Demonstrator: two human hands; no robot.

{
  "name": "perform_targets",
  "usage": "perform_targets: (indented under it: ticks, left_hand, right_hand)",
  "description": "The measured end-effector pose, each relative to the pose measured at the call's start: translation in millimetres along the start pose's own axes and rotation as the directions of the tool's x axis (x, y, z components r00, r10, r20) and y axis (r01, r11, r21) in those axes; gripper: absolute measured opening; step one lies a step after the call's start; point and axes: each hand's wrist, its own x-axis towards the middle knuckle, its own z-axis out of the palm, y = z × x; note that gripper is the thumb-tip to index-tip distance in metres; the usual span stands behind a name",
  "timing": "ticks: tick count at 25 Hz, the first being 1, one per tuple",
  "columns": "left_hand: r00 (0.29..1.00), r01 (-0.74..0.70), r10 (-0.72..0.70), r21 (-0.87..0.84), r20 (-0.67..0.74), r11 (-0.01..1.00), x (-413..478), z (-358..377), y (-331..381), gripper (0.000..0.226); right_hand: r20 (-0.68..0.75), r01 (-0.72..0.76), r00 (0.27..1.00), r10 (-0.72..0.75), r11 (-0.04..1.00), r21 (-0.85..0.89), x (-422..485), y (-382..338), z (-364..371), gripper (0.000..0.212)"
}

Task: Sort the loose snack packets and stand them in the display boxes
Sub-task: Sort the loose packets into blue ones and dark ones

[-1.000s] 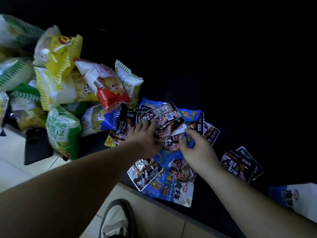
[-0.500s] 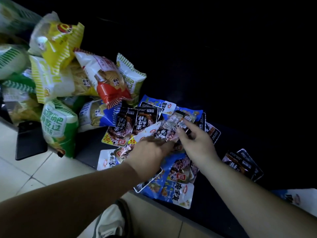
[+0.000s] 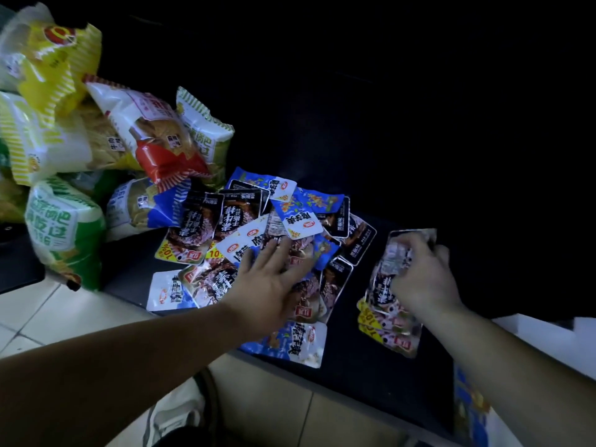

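one dark packet pulled out of the heap

a dark bench (image 3: pixel 371 375) runs across an unlit room, with pale floor tiles (image 3: pixel 38 317) below its near edge and big crisp bags (image 3: pixel 151 137) heaped at the left end. the loose snack packets (image 3: pixel 225 221) lie in a muddle of blue, white and dark sachets in the middle of the bench.

half a second ago both hands were together in that muddle, the right one pinching a dark sachet at its top. now the right hand (image 3: pixel 425 279) has swung out to the right and grips that dark packet (image 3: pixel 392 256) just over a small stack (image 3: pixel 387 321) of like packets lying apart from the heap. the left hand (image 3: pixel 267 285), curled before, lies flat with fingers spread on the heap, holding nothing.

we read this as sorting by kind: dark ones gathered to the right, blue and white ones left behind. the held packet looks about to join its stack. a white and blue carton (image 3: pixel 548 346) at the right edge may be a display box; we cannot tell. nothing stands in it yet, so most of the task remains.
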Motion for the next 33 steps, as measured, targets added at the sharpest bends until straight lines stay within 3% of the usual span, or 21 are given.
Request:
perform_targets:
  ticks: [3, 5, 7, 9, 12, 15, 17, 19, 22, 25, 28, 33]
  left_hand:
    - [0.996, 0.004, 0.002, 0.066, -0.094, 0.998, 3.0, -3.4, -6.1, 0.071]
    - [0.981, -0.083, 0.094, 0.072, -0.168, 0.994, 6.2, -5.9, -5.0, 0.072]
    - [0.969, -0.146, 0.143, 0.001, -0.202, 0.989, 4.7, -7.5, 4.2, 0.074]
    - [0.953, -0.195, 0.160, -0.118, -0.258, 0.974, -4.1, -5.9, 16.1, 0.070]
    - [0.955, -0.237, 0.156, -0.331, -0.252, 0.913, -24.4, -6.3, 9.4, 0.062]
    - [0.964, -0.045, -0.002, -0.171, -0.265, 0.984, -48.0, -11.1, -24.6, 0.069]
    - [0.973, 0.213, -0.218, -0.069, -0.079, 0.975, -64.5, -14.4, -48.4, 0.097]
    - [0.949, 0.312, -0.305, -0.089, 0.081, 0.946, -76.3, -12.1, -63.9, 0.116]
    - [0.981, 0.191, -0.191, -0.132, 0.017, 0.973, -79.2, -6.5, -70.5, 0.113]
    - [0.995, 0.036, -0.050, -0.165, -0.085, 0.986, -80.1, -6.4, -66.2, 0.090]
    - [0.970, -0.106, 0.067, -0.162, -0.232, 0.981, -88.2, -16.4, -53.6, 0.067]
    - [0.918, -0.227, 0.155, -0.162, -0.366, 0.960, -106.6, -49.1, 5.3, 0.063]
  right_hand:
    - [-0.043, 0.052, 0.997, -0.063, 0.972, -0.229, 4.3, 9.5, 14.9, 0.076]
    - [0.028, 0.177, 0.984, -0.177, 0.984, -0.002, 4.1, -7.6, 29.4, 0.054]
    - [0.162, 0.130, 0.969, -0.186, 0.943, 0.306, -1.3, -30.7, 44.3, 0.032]
    - [0.210, 0.054, 0.967, -0.144, 0.923, 0.380, -2.0, -46.0, 57.2, 0.021]
    - [0.201, -0.033, 0.978, -0.047, 0.926, 0.375, 0.6, -46.2, 69.4, 0.029]
    - [0.093, 0.192, 0.975, -0.202, 0.975, 0.108, -6.5, -39.3, 73.4, 0.050]
    - [0.141, 0.386, 0.910, -0.389, 0.921, 0.054, -15.8, -47.2, 74.1, 0.070]
    - [0.234, 0.435, 0.865, -0.444, 0.896, 0.093, -22.3, -58.1, 82.1, 0.090]
    - [0.238, 0.482, 0.848, -0.474, 0.876, 0.029, -20.3, -60.8, 98.3, 0.096]
    - [0.264, 0.484, 0.837, -0.479, 0.874, 0.050, -16.7, -54.4, 99.4, 0.095]
    - [0.279, 0.482, 0.844, -0.458, 0.876, -0.021, -14.0, -50.8, 88.9, 0.103]
    - [0.262, 0.475, 0.854, -0.449, 0.879, -0.044, -18.8, -41.1, 57.9, 0.111]
